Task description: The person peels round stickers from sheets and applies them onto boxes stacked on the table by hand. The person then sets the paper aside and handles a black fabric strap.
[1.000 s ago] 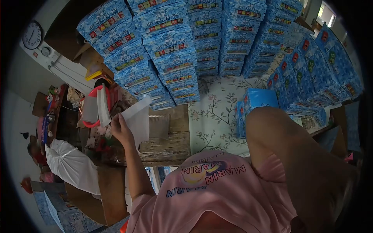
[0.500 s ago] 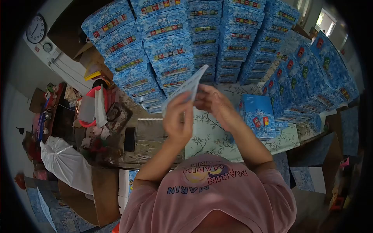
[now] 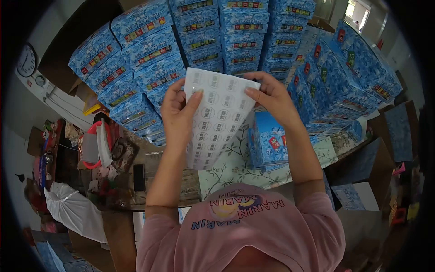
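Note:
Both hands hold up a white sheet of round stickers (image 3: 218, 113), printed with rows of circles with dark characters. My left hand (image 3: 179, 106) grips its left edge, thumb on the printed face and fingers behind. At the upper right corner, my right hand (image 3: 272, 97) pinches the sheet the same way. The sheet tilts, its lower end hanging over the table. Below my right forearm stands a blue printed box (image 3: 268, 143), partly covered by that arm.
Tall stacks of blue boxes (image 3: 197, 41) line the back, with more blue boxes (image 3: 337, 86) at the right. A patterned tablecloth (image 3: 235, 170) covers part of the table. To the left lie a black phone (image 3: 139, 177), a red basket (image 3: 89, 154) and a white plastic bag (image 3: 74, 211).
The sheet has turned from nearly edge-on to face me and is spread out. My hands have moved apart, the right one now gripping the sheet's corner. The camera view has shifted.

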A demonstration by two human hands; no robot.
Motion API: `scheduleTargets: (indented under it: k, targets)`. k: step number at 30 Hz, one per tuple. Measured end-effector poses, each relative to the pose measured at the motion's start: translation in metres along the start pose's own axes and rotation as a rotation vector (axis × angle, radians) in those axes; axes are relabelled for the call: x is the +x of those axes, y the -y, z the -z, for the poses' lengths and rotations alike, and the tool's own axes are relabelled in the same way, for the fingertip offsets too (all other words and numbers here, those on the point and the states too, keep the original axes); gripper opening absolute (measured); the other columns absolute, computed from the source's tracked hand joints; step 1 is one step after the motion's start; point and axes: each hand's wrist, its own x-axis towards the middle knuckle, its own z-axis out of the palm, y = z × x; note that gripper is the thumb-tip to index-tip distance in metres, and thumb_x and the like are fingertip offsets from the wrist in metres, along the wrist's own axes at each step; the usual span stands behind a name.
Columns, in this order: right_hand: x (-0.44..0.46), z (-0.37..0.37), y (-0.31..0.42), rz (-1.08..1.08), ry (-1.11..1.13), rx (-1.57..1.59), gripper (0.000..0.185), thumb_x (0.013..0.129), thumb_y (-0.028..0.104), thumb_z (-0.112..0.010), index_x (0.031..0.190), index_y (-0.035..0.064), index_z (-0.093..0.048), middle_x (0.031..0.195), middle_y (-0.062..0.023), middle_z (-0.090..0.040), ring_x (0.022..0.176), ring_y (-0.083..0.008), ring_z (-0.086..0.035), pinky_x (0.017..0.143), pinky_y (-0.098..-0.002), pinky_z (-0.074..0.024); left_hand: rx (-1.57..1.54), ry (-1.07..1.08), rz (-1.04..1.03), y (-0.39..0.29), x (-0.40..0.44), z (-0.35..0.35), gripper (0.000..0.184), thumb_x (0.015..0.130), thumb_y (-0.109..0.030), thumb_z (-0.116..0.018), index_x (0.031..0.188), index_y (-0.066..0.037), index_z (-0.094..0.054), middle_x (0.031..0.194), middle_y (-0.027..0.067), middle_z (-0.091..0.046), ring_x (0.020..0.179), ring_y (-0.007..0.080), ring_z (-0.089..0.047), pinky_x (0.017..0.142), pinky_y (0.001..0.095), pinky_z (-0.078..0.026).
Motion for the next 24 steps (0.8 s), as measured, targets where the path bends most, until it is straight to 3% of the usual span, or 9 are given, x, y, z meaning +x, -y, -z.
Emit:
scheduleTargets:
  k: [2,6,9,15,19,21,22,24]
  targets:
    - [-0.001,0.011,-0.002,-0.056,-0.103,0.016,0.02,0.086,0.012,-0.056,0.102,0.0011,-0.057,0.081,-0.0038,-0.063,0.072,-0.0089,-0.058,0.062,-0.0231,-0.0466,-0.087,-0.136,-0.148,0.007,0.0,-0.013,0.042,0.08,-0.001,-0.06,0.118,0.002,-0.045,0.089,0.0105,-0.064,0.078,0.0128,-0.062,0.068,0.0234,-0.047]
    - [-0.004,0.03,-0.009,0.035,-0.157,0.131,0.019,0.085,0.011,-0.057,0.101,0.0018,-0.058,0.081,-0.0055,-0.064,0.07,-0.0103,-0.06,0.058,-0.0243,-0.0486,-0.13,-0.025,-0.174,0.004,0.007,-0.032,0.042,0.08,-0.002,-0.061,0.118,0.002,-0.046,0.092,0.0095,-0.064,0.08,0.013,-0.061,0.07,0.0258,-0.048]
    - [0.001,0.046,-0.009,0.089,-0.146,0.098,0.016,0.085,0.011,-0.057,0.098,0.0018,-0.059,0.081,-0.006,-0.064,0.07,-0.0105,-0.061,0.058,-0.0243,-0.049,-0.135,0.077,-0.006,0.001,0.02,-0.032,0.025,0.082,-0.008,-0.061,0.105,0.0,-0.055,0.084,0.0042,-0.064,0.073,0.0077,-0.058,0.067,0.0212,-0.044]
    - [0.021,0.056,-0.007,0.248,-0.294,-0.162,0.013,0.087,0.015,-0.056,0.088,0.0021,-0.058,0.071,-0.0006,-0.059,0.062,-0.0055,-0.05,0.054,-0.0212,-0.0409,-0.019,0.099,-0.029,0.008,0.045,-0.035,0.018,0.082,-0.016,-0.063,0.094,-0.002,-0.06,0.081,0.0022,-0.064,0.068,0.0059,-0.056,0.064,0.0193,-0.042]
    - [0.044,0.058,-0.019,0.376,-0.292,-0.266,0.016,0.087,0.017,-0.056,0.086,0.0017,-0.057,0.066,-0.0021,-0.056,0.059,-0.0049,-0.047,0.05,-0.0215,-0.0383,0.121,0.034,0.034,0.009,0.063,-0.033,0.022,0.083,-0.018,-0.062,0.096,-0.001,-0.06,0.085,0.0044,-0.064,0.08,0.0102,-0.057,0.073,0.0238,-0.044]
    - [0.051,0.056,-0.023,0.415,-0.31,-0.287,0.016,0.087,0.017,-0.056,0.086,0.0017,-0.057,0.065,-0.0029,-0.055,0.058,-0.0054,-0.048,0.05,-0.0217,-0.0383,0.546,-0.367,-0.479,0.005,0.067,-0.05,0.026,0.082,-0.022,-0.062,0.1,-0.003,-0.061,0.096,0.0075,-0.062,0.097,0.0187,-0.056,0.091,0.0354,-0.038]
    - [0.055,0.054,-0.024,0.449,-0.334,-0.31,0.016,0.087,0.018,-0.056,0.086,0.0017,-0.057,0.065,-0.0037,-0.055,0.058,-0.006,-0.048,0.05,-0.022,-0.0384,0.553,-0.376,-0.482,-0.006,0.067,-0.056,0.026,0.082,-0.022,-0.062,0.1,-0.003,-0.061,0.096,0.0075,-0.062,0.097,0.0187,-0.056,0.091,0.0354,-0.038]
    - [0.06,0.046,-0.024,0.5,-0.312,-0.31,0.015,0.087,0.017,-0.056,0.086,0.002,-0.057,0.065,-0.004,-0.055,0.056,-0.0064,-0.048,0.049,-0.0218,-0.0384,1.146,-0.25,-0.847,-0.028,0.063,-0.065,0.029,0.077,-0.018,-0.065,0.101,-0.003,-0.06,0.096,0.0084,-0.062,0.106,0.0245,-0.051,0.1,0.0409,-0.028]
